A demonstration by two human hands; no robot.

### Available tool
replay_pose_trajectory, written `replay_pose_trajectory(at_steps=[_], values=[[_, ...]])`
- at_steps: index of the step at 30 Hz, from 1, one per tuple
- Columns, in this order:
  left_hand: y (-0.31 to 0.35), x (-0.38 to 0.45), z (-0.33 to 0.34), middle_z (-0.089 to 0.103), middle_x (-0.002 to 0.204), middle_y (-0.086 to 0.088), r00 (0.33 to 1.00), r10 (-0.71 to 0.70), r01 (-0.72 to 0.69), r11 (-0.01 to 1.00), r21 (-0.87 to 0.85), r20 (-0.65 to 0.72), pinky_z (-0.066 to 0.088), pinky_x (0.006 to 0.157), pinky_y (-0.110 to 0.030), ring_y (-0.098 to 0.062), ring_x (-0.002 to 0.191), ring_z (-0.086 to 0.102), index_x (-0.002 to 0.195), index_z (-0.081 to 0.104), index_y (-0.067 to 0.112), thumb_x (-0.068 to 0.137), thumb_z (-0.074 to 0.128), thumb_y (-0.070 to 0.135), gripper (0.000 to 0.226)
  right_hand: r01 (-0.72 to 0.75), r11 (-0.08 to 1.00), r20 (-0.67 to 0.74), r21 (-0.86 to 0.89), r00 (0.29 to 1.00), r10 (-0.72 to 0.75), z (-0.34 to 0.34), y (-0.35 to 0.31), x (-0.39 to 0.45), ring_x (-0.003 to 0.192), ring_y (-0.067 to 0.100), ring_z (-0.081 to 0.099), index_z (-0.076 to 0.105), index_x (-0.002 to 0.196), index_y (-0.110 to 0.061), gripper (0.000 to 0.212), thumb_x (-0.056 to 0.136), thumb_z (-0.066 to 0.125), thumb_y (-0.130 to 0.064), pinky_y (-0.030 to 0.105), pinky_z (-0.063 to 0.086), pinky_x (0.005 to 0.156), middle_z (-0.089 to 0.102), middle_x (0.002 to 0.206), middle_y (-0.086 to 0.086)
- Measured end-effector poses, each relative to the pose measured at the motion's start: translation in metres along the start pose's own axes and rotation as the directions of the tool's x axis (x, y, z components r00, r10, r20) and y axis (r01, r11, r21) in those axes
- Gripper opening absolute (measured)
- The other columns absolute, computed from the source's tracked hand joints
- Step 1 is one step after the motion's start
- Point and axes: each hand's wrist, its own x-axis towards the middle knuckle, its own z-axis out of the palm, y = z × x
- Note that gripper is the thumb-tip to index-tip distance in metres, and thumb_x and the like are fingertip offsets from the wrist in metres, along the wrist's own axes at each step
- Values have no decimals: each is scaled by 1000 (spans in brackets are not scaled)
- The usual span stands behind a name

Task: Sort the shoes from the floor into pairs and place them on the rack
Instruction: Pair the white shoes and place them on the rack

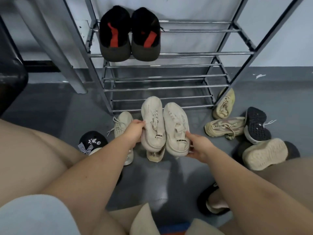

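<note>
Two cream sneakers (165, 126) are showing black tags with white lettering near their heels. The pair of black shoes (129, 33) on the silver-grey rack (220, 53) is showing red-orange stripes and dull brown soles. A black slipper (92, 141) is wearing a checked bow and pale charms. One upturned shoe (256, 124) is showing a black sole dotted in a grid. The floor (50, 107) is looking dark grey.

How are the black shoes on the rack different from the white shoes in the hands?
The black pair rests on the rack; the cream pair is held above the floor, one shoe each in the left hand and right hand. The black pair shows red marks, the cream pair black labels. Both pairs sit side by side.
</note>
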Motion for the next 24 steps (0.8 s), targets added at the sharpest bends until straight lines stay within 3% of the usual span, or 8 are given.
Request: replay_pose_trajectory(at_steps=[4, 7, 9, 12, 15, 18, 21, 24], values=[[5, -11, 11, 50, 70, -2, 1000, -6, 5, 978, -209, -4, 43, 48, -24, -9, 47, 51, 87, 45, 16, 99, 40, 11, 14, 2, 1000, 53, -5, 999, -2, -9, -1, -5, 87, 25, 60, 59, 107, -12, 23, 95, 54, -32, 38, 54, 66, 63, 96, 10], [7, -13, 21, 58, 81, -2, 998, -28, 44, 948, -316, 54, 45, 59, -29, -9, 57, 57, 106, 46, 18, 101, 39, 17, 9, 15, 999, 75, -47, 997, -12, -10, 2, -10, 77, 23, 59, 61, 99, -14, 16, 97, 52, -27, 36, 52, 61, 62, 90, 8], [4, -14, 30, 58, 82, 0, 991, -53, 85, 958, -275, 124, 43, 62, -24, -11, 66, 52, 117, 51, 16, 99, 43, 32, 25, 43, 996, 73, -84, 997, -36, -9, 8, -14, 79, 24, 57, 61, 103, -16, 14, 98, 51, -24, 35, 52, 61, 62, 91, 9], [-7, -16, 36, 55, 78, 3, 975, -104, 111, 993, -25, 196, 41, 63, -19, -9, 66, 47, 97, 62, 15, 87, 55, 53, 40, 97, 983, 46, -155, 995, -91, -4, 18, -15, 76, 23, 53, 60, 110, -19, 16, 99, 48, -18, 32, 51, 61, 60, 93, 10], [-14, -11, 33, 66, 84, 0, 973, -63, 72, 997, -33, 224, 47, 59, -17, -10, 67, 59, 105, 65, 11, 85, 63, 42, 37, 114, 983, 26, -144, 993, -111, -1, 21, -12, 78, 24, 53, 61, 121, -12, 26, 99, 47, -17, 33, 52, 62, 60, 95, 12], [-14, -6, 30, 71, 107, -8, 963, -10, 28, 998, -60, 268, 53, 79, -27, -18, 92, 67, 120, 63, 8, 85, 66, 35, 44, 122, 985, 29, -118, 992, -119, 2, 19, -11, 79, 24, 52, 59, 124, -10, 28, 99, 46, -16, 34, 52, 62, 60, 96, 12], [-13, -6, 30, 71, 106, -9, 953, 20, 3, 997, -75, 302, 56, 78, -29, -19, 91, 68, 117, 64, 10, 86, 64, 31, 37, 138, 986, 34, -96, 990, -136, 0, 15, -10, 81, 25, 53, 58, 124, -12, 28, 100, 46, -15, 36, 53, 64, 60, 99, 12], [-15, -4, 29, 70, 110, -12, 949, 2, 27, 996, -88, 314, 51, 94, -39, -26, 100, 67, 118, 62, 8, 84, 67, 30, 41, 151, 985, 24, -86, 988, -149, -4, 12, -8, 81, 25, 54, 59, 124, -13, 28, 100, 46, -14, 35, 53, 62, 60, 99, 11]])
